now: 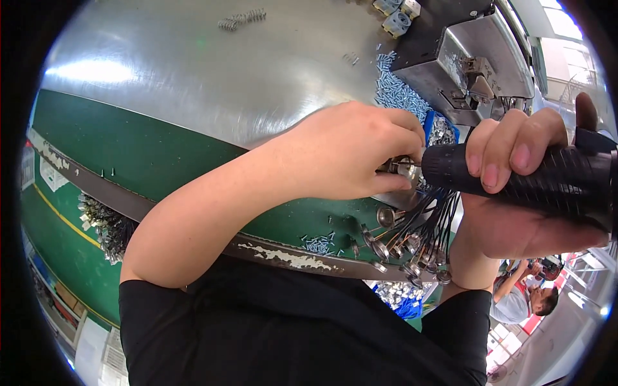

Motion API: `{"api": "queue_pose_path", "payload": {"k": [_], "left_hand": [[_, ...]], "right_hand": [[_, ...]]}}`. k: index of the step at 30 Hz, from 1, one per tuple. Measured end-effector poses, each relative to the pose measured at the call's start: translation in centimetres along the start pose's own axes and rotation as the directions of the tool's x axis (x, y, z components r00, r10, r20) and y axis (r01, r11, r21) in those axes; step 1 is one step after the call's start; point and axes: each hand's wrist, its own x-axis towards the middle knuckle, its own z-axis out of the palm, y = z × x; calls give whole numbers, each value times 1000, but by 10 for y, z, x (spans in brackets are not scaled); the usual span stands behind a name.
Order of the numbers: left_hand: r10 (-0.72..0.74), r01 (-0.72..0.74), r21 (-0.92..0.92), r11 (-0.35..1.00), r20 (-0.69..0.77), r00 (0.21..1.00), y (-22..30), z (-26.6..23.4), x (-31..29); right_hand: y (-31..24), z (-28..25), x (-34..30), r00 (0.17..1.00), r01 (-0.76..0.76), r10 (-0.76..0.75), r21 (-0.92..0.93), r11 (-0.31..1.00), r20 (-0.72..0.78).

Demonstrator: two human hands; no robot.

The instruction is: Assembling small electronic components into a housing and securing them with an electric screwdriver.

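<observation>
My left hand (351, 151) pinches a small round metal part (405, 168) between thumb and fingers, over the bench's near edge. In my right hand (515, 164) is a black electric screwdriver (547, 177), lying nearly level, its tip pointing left at that part. The bit seems to meet the metal part, but fingers hide the exact contact. Just below my hands hangs a bunch of round metal parts with black wires (402, 241). A spread of small silver screws (396, 83) lies beyond my left hand.
A dark metal machine (470, 64) stands at the far right, beside a blue bin of metal pieces (443, 130). Springs (242, 19) lie on the steel bench top (193, 51). More screws (318, 244) rest on the green strip near me. Another person (524, 299) is at the right.
</observation>
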Motion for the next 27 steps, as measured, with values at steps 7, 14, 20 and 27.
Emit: {"api": "queue_pose_path", "payload": {"k": [7, 14, 20, 27], "left_hand": [[21, -20, 12, 1000, -10, 1000, -1, 2, 1], [41, -41, 3, 999, -53, 998, -5, 6, 1], [45, -44, 14, 999, -77, 996, -4, 8, 2], [57, -55, 35, 998, -79, 995, -6, 10, 3]], "right_hand": [[-6, -6, -3, 999, 29, -29, -21, 999, 13], [-1, 4, -6, 999, 49, -48, -32, 998, 26], [0, 5, -12, 998, 48, -47, -32, 998, 39], [0, 5, -11, 997, 60, -57, -54, 997, 60]]}}
